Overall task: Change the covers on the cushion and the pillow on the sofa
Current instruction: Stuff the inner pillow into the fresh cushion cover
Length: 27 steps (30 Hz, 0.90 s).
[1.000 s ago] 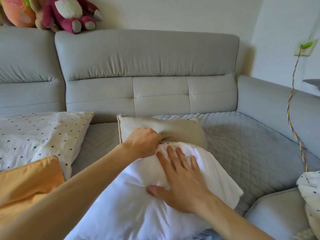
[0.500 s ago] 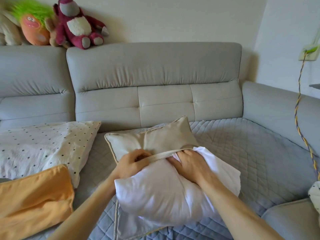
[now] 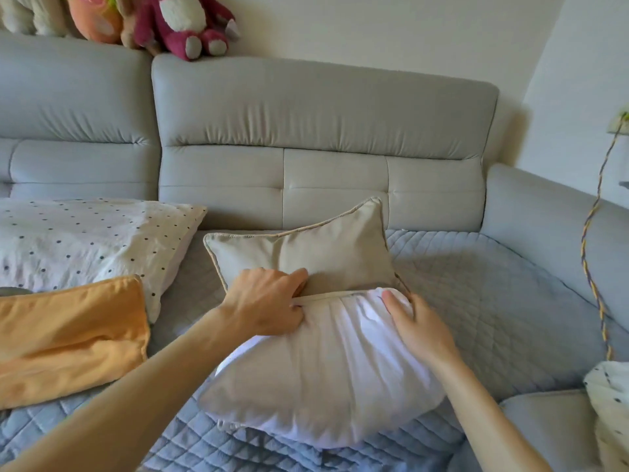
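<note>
The right hand (image 3: 418,321) has left the middle of the opening, where its fingers were tucked in half a second ago. It now lies on the right shoulder of the white cushion (image 3: 340,369), thumb on top, its fingertips hidden where the bulge meets the beige cover (image 3: 306,253). A second ago it lay flat with spread fingers on the cushion's middle. The left hand (image 3: 265,304) has slid left and now pinches the cover's edge (image 3: 333,295), which is drawn straighter across the cushion. The cover's far right corner (image 3: 374,202), flat a second ago, now stands up in a point.
</note>
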{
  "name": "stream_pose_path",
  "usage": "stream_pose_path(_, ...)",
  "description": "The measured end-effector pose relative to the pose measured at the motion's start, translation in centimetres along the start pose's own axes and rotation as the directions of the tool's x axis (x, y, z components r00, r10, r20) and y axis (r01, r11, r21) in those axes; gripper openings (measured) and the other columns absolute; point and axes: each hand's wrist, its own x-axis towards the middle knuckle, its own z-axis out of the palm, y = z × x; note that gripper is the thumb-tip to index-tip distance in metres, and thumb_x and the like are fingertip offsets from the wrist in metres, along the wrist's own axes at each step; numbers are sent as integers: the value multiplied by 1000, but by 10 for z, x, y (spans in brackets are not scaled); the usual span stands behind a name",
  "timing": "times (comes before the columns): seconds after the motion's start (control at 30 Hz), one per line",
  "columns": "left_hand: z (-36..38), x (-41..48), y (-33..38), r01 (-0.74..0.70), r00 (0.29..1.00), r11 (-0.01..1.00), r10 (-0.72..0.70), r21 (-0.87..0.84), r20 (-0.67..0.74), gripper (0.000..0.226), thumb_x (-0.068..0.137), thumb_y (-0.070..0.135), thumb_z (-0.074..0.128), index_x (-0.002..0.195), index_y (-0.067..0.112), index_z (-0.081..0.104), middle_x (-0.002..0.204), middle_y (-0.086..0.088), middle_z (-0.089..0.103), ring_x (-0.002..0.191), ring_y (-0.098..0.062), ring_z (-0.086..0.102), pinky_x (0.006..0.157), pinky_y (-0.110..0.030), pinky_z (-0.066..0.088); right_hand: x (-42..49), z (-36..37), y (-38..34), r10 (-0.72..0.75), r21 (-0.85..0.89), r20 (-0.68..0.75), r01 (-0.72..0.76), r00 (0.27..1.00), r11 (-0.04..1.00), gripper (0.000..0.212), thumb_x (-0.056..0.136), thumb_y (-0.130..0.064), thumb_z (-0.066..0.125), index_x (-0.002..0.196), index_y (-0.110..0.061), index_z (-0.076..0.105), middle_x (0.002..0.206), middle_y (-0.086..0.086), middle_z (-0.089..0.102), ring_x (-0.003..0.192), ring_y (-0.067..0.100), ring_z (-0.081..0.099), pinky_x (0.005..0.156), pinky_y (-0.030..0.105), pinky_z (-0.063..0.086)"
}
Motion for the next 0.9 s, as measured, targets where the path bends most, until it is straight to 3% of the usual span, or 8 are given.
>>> stream_pose_path(0.23, -34, 55, 32, -220, 974, 953, 203, 206, 103, 26, 82, 35, 51, 108, 33, 48, 99, 3, 67, 82, -28, 60, 62, -31, 36, -4, -22, 4, 187, 297, 67, -198, 980, 934, 60, 94, -71, 33, 125, -30, 64, 141, 0, 55, 124, 21, 50, 102, 33, 31)
stream_pose_path(0.33, -34, 64, 29, -198, 980, 939, 181, 281, 87, 20, 84, 30, 51, 104, 32, 52, 94, 3, 65, 81, -27, 58, 58, -30, 30, 5, -31, 25, 308, 81, 104, -317, 946, 945, 104, 61, -103, 21, 132, -36, 58, 147, -1, 49, 136, 30, 41, 115, 52, 23)
stream_pose_path(0.4, -22, 61, 23, -178, 972, 939, 213, 295, -94, 23, 74, 18, 61, 95, 27, 55, 74, 0, 63, 65, -30, 61, 50, -26, 21, 4, -28, 32, 296, 139, 244, -335, 924, 932, 117, 53, -106, 30, 144, -34, 48, 151, -2, 46, 138, 27, 41, 115, 46, 28)
stream_pose_path(0.47, -15, 61, 22, -205, 968, 931, 239, 303, -81, 40, 47, 1, 74, 81, 18, 60, 48, -1, 50, 34, -27, 48, 48, -18, 8, 3, -24, 32, 266, 178, 292, -325, 919, 929, 125, 48, -105, 38, 146, -28, 46, 149, -1, 48, 133, 25, 47, 111, 43, 35)
stream_pose_path(0.57, -10, 65, 26, -297, 936, 891, 342, 345, -79, 51, 30, -3, 76, 77, 15, 65, 53, -3, 48, 30, -23, 43, 51, -15, 4, 5, -11, 35, 302, 35, 183, -313, 935, 949, 144, 38, -111, 17, 148, -22, 41, 152, 8, 43, 139, 33, 38, 114, 54, 29)
stream_pose_path(0.67, -21, 73, 40, -409, 897, 799, 442, 440, 31, 50, 35, 4, 75, 82, 19, 68, 70, -2, 54, 44, -24, 50, 48, -17, 3, 5, -3, 33, 317, 21, 121, -322, 941, 947, 136, 50, -107, 11, 147, -15, 40, 151, 14, 40, 137, 36, 38, 112, 55, 31)
stream_pose_path(0.8, -20, 104, 57, -506, 834, 702, 547, 502, 76, 44, 41, 11, 80, 80, 25, 66, 62, 7, 50, 42, -19, 51, 48, -18, 4, 0, -9, 28, 300, 418, 281, -398, 912, 817, 116, 53, -102, 45, 142, -28, 50, 143, 1, 53, 127, 26, 51, 112, 43, 34)
stream_pose_path(0.9, -19, 123, 81, -555, 817, 663, 547, 503, 181, 31, 81, 25, 68, 110, 28, 56, 87, 8, 52, 65, -19, 58, 47, -24, 19, -9, -11, 23, 176, 593, 369, -378, 912, 711, 94, 47, -93, 65, 125, -40, 60, 132, -10, 60, 117, 15, 56, 107, 38, 39)
